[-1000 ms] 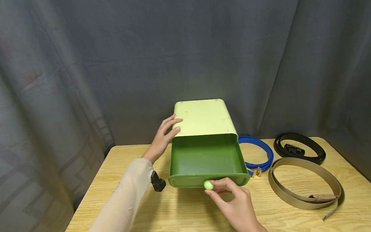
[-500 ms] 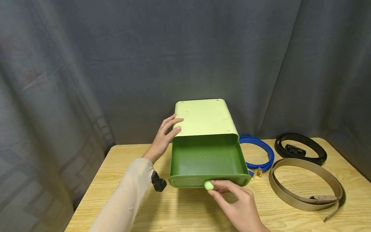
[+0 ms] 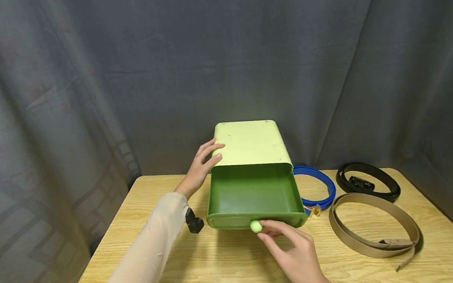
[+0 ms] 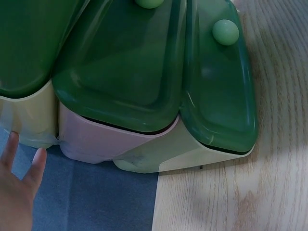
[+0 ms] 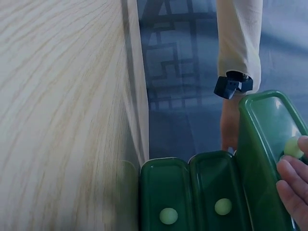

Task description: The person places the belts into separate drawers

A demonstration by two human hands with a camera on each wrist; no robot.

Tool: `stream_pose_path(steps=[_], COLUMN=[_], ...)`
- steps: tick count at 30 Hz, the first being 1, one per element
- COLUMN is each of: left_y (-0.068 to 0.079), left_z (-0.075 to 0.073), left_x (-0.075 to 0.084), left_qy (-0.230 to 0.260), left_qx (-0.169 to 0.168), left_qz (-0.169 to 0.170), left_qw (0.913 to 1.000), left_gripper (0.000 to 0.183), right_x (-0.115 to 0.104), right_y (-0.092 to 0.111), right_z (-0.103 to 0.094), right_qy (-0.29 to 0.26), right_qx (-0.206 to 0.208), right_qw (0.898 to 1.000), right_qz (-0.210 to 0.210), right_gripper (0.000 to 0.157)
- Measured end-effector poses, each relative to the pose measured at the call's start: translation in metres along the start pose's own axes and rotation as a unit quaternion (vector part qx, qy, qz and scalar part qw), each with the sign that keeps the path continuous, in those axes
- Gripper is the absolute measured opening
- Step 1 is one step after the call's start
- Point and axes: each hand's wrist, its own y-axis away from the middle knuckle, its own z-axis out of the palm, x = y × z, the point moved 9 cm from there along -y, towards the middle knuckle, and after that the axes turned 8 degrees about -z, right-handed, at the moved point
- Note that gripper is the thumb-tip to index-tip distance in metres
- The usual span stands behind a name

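A small drawer cabinet [image 3: 250, 142] with a pale yellow-green top stands at the middle back of the table. Its top dark green drawer [image 3: 228, 222] is pulled well out, and nothing lies inside it. My left hand [image 3: 197, 172] rests its fingers on the cabinet's top left edge. With thumb and fingertips, my right hand [image 3: 295, 253] pinches the round light green knob [image 3: 256, 226] on the drawer's front. Below, two closed drawers show in the right wrist view, a middle drawer [image 5: 214, 178] and a bottom drawer [image 5: 163, 187]. The middle casing [image 4: 96, 137] is pink.
Right of the cabinet lie a coiled blue belt [image 3: 326, 182] with a gold buckle, a coiled black belt [image 3: 389, 182] and a coiled tan belt [image 3: 349, 240], all on the wooden table [image 3: 204, 270]. A grey curtain [image 3: 221, 63] hangs close behind the table.
Hardly anything differs. The whole scene has shifted very slightly to the right in the view; both hands keep their places on the cabinet and the knob.
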Motion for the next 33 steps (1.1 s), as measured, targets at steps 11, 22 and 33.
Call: stream_pose_path(steps=[11, 22, 33], left_y=[-0.016, -0.014, -0.011], left_z=[0.0, -0.001, -0.004], left_x=[-0.029, -0.03, -0.028], left_qy=[-0.006, -0.016, -0.009], left_qx=[0.012, 0.017, 0.011], left_qz=[0.017, 0.007, 0.009], left_qw=[0.9998, 0.9997, 0.9999], left_gripper=[0.04, 0.038, 0.041], right_x=[0.001, -0.003, 0.0], right_y=[0.005, 0.006, 0.012], right_z=[-0.007, -0.019, -0.031], right_qy=[0.011, 0.038, 0.052], right_qx=[-0.005, 0.014, 0.017], right_qw=[1.0, 0.999, 0.998], right_qz=[0.011, -0.021, -0.018], right_gripper=[0.043, 0.027, 0.022])
